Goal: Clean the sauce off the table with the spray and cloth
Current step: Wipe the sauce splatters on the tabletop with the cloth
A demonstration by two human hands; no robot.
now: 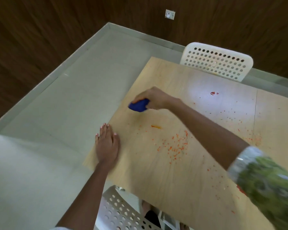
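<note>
the bunched blue cloth (138, 105) sits at the far left edge of the pale wooden table (156, 171), gripped by the curled right hand (154, 98). soft and light, it is probably best kept wadded in the palm. orange sauce specks (175, 145) lie nearby; the left hand (106, 145) presses flat, fingers straight.

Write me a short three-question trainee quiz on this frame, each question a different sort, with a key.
1. True or false: the left hand lies flat at the table edge.
2. What does the right hand hold? A sponge; B blue cloth; C spray bottle.
3. Fill in: orange sauce specks lie on the table between the two ____.

Key: 1 true. 2 B. 3 arms.
</note>
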